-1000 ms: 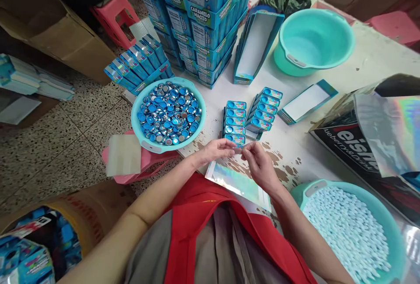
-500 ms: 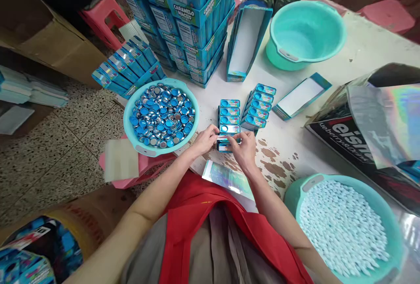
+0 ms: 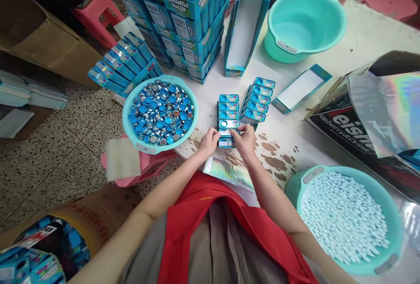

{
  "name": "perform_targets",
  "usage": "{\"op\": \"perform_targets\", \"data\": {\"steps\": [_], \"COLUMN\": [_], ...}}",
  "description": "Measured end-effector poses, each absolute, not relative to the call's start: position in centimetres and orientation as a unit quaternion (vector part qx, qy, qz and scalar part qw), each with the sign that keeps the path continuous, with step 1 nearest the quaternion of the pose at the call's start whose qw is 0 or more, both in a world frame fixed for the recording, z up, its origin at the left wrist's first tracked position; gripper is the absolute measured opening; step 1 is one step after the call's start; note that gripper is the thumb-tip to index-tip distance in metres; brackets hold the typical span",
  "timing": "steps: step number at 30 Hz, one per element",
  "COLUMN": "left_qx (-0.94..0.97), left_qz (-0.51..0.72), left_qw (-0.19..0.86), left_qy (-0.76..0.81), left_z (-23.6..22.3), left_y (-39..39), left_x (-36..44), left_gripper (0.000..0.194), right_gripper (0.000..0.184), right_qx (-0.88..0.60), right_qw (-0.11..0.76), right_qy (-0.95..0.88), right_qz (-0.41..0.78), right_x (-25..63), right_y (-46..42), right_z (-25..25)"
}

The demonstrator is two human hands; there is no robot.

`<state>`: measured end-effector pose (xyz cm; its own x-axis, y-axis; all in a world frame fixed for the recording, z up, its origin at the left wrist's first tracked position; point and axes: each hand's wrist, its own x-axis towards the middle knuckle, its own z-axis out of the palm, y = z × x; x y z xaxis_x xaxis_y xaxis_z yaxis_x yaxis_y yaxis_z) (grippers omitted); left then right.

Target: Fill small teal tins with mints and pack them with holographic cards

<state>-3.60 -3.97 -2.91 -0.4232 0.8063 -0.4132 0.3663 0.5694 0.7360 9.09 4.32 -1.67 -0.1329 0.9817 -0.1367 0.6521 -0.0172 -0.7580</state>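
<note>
Several small blue candy boxes (image 3: 229,106) stand upright in a row on the table, their tops facing me. My left hand (image 3: 209,142) has its thumb and forefinger at the left end of a box (image 3: 225,133) near the front of the row. At that box's right end is my right hand (image 3: 245,142), fingers pinched on its top. The tops of the nearest boxes look whitish. A second row of boxes (image 3: 258,100) stands just behind and to the right. On the table's front edge lies a shiny iridescent sheet (image 3: 229,173).
A turquoise basin (image 3: 143,147) of blue and silver caps sits left; another basin (image 3: 295,187) holds pale blue candies at right. An empty basin (image 3: 306,21), open trays (image 3: 300,89) and a tall stack of boxes (image 3: 183,21) stand behind. A black carton (image 3: 344,131) is at right.
My hands have pressed from a raised strip down onto the box top, staying at the same row. The view has tilted slightly, so the far things sit higher in the picture.
</note>
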Motion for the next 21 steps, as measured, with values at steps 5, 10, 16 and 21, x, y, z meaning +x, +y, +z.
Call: {"op": "perform_targets", "data": {"steps": [5, 10, 16, 21], "left_qx": [0.365, 0.288, 0.257, 0.248], "left_qz": [0.247, 0.252, 0.297, 0.292], "left_qw": [0.464, 0.667, 0.628, 0.592], "left_qy": [0.768, 0.639, 0.672, 0.709], "left_z": [-3.6, -3.2, -4.0, -4.5], "left_y": [-5.1, -9.2, -11.4, -11.2], "left_x": [-4.4, -5.6, -4.8, -4.1], "left_gripper": [0.035, 0.034, 0.020, 0.020], "right_gripper": [0.011, 0.015, 0.021, 0.025], "right_qx": [-0.588, -0.556, -0.381, -0.343], "right_qw": [0.267, 0.352, 0.122, 0.021], "right_qy": [-0.665, -0.688, -0.844, -0.896], "right_qz": [0.376, 0.305, 0.356, 0.280], "right_x": [9.6, 12.2, 12.4, 11.8], "right_y": [4.0, -0.7, -6.5, -7.0], "right_z": [-1.9, -0.3, -1.6, -3.2]}}
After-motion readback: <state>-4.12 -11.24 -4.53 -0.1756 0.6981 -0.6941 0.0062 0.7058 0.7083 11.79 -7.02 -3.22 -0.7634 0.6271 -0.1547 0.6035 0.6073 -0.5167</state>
